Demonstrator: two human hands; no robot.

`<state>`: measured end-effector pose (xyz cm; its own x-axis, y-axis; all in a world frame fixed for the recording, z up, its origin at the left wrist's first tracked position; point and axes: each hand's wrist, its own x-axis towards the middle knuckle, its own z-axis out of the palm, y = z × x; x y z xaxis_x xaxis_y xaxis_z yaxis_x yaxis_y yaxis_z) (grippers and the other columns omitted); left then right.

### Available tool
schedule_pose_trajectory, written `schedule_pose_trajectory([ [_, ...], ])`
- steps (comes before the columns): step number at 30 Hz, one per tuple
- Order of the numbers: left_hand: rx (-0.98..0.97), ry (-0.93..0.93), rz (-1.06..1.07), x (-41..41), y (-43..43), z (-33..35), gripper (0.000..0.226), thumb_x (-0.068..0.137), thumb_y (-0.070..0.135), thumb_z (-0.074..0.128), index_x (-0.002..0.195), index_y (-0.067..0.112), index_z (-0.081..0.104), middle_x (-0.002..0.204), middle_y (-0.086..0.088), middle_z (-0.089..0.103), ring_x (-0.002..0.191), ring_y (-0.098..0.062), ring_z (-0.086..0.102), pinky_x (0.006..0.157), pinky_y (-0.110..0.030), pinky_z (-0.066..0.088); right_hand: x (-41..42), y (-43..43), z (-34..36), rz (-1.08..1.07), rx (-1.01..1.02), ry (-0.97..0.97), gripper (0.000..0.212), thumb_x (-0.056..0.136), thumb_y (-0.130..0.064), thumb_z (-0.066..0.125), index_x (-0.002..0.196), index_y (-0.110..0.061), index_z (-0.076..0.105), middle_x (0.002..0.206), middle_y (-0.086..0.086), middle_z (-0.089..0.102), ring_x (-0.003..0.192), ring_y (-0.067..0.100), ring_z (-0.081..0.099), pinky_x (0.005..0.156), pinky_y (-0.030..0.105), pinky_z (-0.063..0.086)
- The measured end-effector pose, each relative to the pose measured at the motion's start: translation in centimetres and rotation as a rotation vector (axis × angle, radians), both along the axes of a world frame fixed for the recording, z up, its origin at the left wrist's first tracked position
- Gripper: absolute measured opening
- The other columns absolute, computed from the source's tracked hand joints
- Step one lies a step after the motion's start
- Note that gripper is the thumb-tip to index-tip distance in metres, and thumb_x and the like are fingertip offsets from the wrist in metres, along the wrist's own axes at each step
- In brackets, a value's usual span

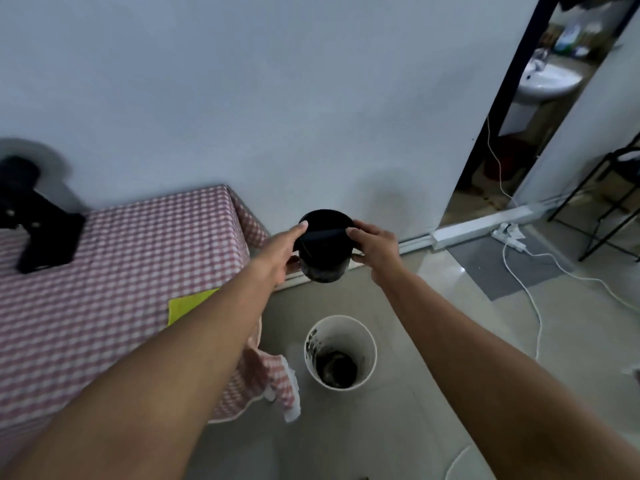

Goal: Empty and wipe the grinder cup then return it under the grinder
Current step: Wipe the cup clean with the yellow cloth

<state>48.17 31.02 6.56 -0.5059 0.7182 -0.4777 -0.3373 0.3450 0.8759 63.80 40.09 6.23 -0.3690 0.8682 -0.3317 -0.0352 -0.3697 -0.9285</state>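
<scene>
Gripping the black grinder cup [323,245] from both sides, the left hand [280,257] and right hand [375,249] are holding it in the air beyond the table's [104,306] right corner, above a white bucket [340,353] that is holding dark residue. The cup's contents are too dark to make out. The grinder [33,216] is sitting blurred at the table's far left edge.

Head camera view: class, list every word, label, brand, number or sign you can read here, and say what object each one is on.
No text can be read in this view.
Black grinder cup, held between the left hand and right hand: no label shows.
Black grinder on the checked tablecloth: blurred, no marking legible.
White bucket and yellow cloth: plain.
Bottles above the sink: too small and blurred to read.
</scene>
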Motion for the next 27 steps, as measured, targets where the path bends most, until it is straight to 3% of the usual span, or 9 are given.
schedule_pose_trajectory([
  [1,0.030,0.010,0.018,-0.7,-1.4,0.9,0.036,0.090,0.040,0.070,0.115,0.013,0.071,0.118,-0.009,0.070,0.112,-0.027,0.065,0.094,-0.043,0.056,-0.7,-0.9,0.8,-0.001,0.014,0.005,0.033,0.085,-0.009,0.070,0.118,-0.009,0.068,0.092,0.009,0.070,0.077,0.019,0.067,0.064,0.029,0.053],
  [4,0.085,0.054,0.067,-2.6,-6.5,3.5,0.022,0.095,0.024,0.066,0.112,0.010,0.066,0.094,-0.005,0.065,0.082,-0.018,0.063,0.072,-0.032,0.057,-3.2,-4.6,2.9,-0.011,0.045,0.037,0.028,0.083,-0.008,0.070,0.111,-0.011,0.071,0.090,0.009,0.070,0.079,0.020,0.066,0.060,0.028,0.053],
  [6,0.099,0.088,0.098,-4.3,-10.0,4.5,0.016,0.094,0.019,0.067,0.110,0.013,0.066,0.087,-0.002,0.065,0.072,-0.015,0.060,0.067,-0.029,0.054,-5.3,-7.4,4.0,0.016,0.070,0.054,0.025,0.083,-0.007,0.070,0.108,-0.012,0.071,0.088,0.009,0.069,0.078,0.020,0.065,0.058,0.027,0.053],
  [9,0.116,0.127,0.184,-7.3,-16.0,5.8,0.004,0.091,0.012,0.070,0.093,0.015,0.068,0.081,-0.004,0.066,0.069,-0.017,0.061,0.065,-0.032,0.055,-8.9,-12.3,5.1,0.050,0.112,0.045,0.025,0.081,-0.008,0.072,0.106,-0.013,0.073,0.087,0.010,0.068,0.077,0.021,0.064,0.061,0.030,0.055],
  [12,0.124,0.166,0.252,-10.2,-21.4,6.6,0.011,0.091,0.008,0.069,0.084,0.014,0.064,0.077,-0.004,0.063,0.064,-0.017,0.059,0.065,-0.032,0.053,-12.6,-17.0,5.7,0.102,0.158,0.019,0.022,0.080,-0.011,0.073,0.102,-0.015,0.074,0.084,0.010,0.068,0.075,0.022,0.062,0.066,0.035,0.053],
  [17,0.082,0.229,0.322,-14.8,-29.6,7.0,0.016,0.094,0.009,0.066,0.082,0.017,0.062,0.073,-0.002,0.059,0.061,-0.014,0.055,0.050,-0.023,0.052,-18.3,-24.4,6.1,0.212,0.214,-0.007,0.024,0.083,-0.009,0.071,0.106,-0.007,0.073,0.081,0.010,0.065,0.072,0.022,0.058,0.066,0.036,0.049],
  [21,0.065,0.241,0.390,-18.2,-34.6,7.3,0.006,0.094,0.009,0.067,0.090,0.013,0.065,0.073,-0.004,0.060,0.062,-0.014,0.056,0.054,-0.026,0.053,-22.0,-29.1,6.3,0.302,0.231,0.000,0.023,0.087,-0.005,0.066,0.109,-0.009,0.072,0.079,0.007,0.067,0.070,0.018,0.060,0.063,0.030,0.050],
  [25,0.054,0.237,0.439,-21.5,-37.6,6.5,0.007,0.091,0.008,0.069,0.098,0.009,0.068,0.082,-0.008,0.065,0.065,-0.017,0.060,0.058,-0.031,0.053,-25.5,-31.5,5.5,0.343,0.221,-0.024,0.021,0.088,-0.003,0.064,0.106,-0.010,0.072,0.091,0.013,0.070,0.081,0.025,0.066,0.068,0.033,0.054],
  [27,0.054,0.231,0.453,-23.0,-38.4,6.0,0.006,0.092,0.006,0.068,0.095,0.010,0.068,0.085,-0.009,0.066,0.066,-0.017,0.061,0.058,-0.031,0.053,-27.4,-32.0,4.6,0.357,0.220,-0.045,0.023,0.088,-0.001,0.062,0.107,-0.008,0.071,0.088,0.013,0.070,0.078,0.024,0.065,0.061,0.030,0.053],
])
